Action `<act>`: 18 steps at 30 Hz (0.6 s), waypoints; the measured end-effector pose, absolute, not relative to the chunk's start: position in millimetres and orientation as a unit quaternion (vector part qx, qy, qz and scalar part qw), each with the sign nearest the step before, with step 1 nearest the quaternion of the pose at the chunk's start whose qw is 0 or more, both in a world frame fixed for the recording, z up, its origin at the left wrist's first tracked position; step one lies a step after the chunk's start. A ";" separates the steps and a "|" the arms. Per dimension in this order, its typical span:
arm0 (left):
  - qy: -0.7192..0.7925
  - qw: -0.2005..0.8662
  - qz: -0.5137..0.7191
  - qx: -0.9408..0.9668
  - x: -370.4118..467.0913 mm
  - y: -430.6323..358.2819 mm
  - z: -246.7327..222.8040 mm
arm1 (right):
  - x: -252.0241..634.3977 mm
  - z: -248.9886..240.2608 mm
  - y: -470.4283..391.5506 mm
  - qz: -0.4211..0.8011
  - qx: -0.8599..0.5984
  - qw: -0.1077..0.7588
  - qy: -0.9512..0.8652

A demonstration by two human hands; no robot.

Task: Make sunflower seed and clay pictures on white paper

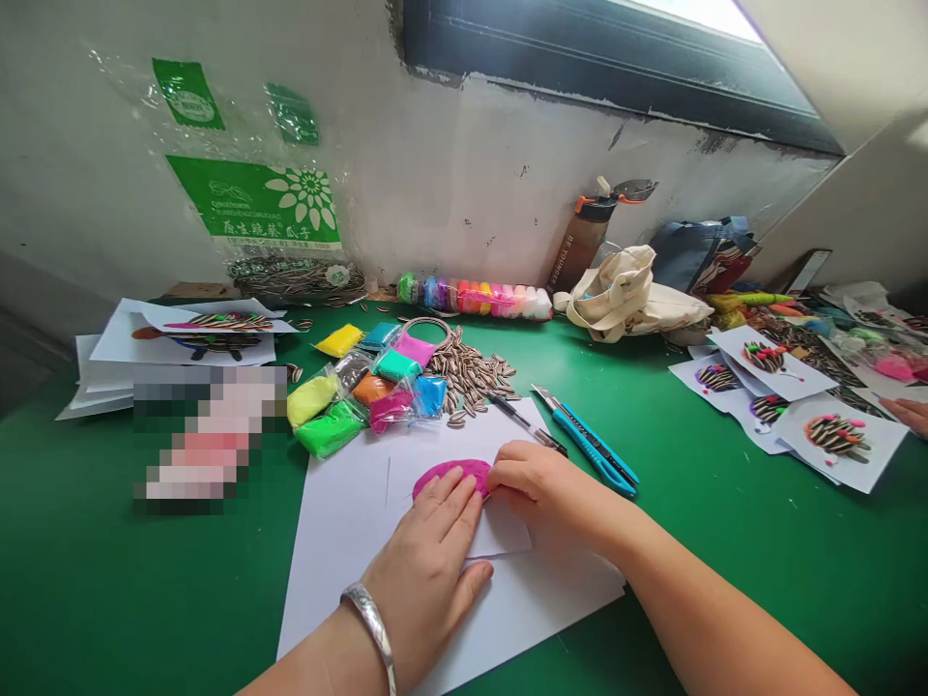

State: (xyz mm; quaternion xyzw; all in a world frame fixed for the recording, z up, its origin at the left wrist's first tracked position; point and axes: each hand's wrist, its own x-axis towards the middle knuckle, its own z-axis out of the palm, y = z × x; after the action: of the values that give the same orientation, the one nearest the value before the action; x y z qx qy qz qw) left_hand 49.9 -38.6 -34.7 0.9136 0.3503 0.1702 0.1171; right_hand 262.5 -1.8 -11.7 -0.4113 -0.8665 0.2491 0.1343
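A flat magenta clay shape (429, 478) lies on a small white card (504, 534), which rests on larger white paper (326, 570). My left hand (427, 556), with a silver bangle at the wrist, lies flat with its fingertips on the magenta clay. At the clay's right edge, my right hand (533, 483) has its fingers bent and pressed together; what they hold, if anything, is hidden. Just beyond the hands are a black pen (526, 422), a blue utility knife (591, 443) and a pile of striped sunflower seeds (471, 372).
Coloured clay packets (330, 428) sit left of the seeds. A seed bag (290, 222), a clay tube pack (475, 298), a bottle (584, 242) and a cloth bag (623, 295) line the wall. Decorated cards (841, 435) lie right, near another person's hand (910, 414).
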 end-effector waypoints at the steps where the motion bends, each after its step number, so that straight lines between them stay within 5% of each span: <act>1: 0.352 0.115 0.169 0.913 50.1 -38.3 -34.3 | 262.6 -11.7 -1.6 0.249 -0.411 0.136 -0.866; 18: 0.352 0.105 0.165 0.915 50.1 -40.6 -41.1 | 280.9 -9.7 4.3 0.261 -0.461 0.165 -0.832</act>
State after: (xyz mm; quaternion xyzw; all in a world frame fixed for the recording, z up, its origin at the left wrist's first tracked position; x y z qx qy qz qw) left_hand 50.1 -40.6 -41.1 0.9152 0.3523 0.1651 0.1052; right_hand 280.9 4.3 -9.7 -0.4606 -0.8321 0.2613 0.1648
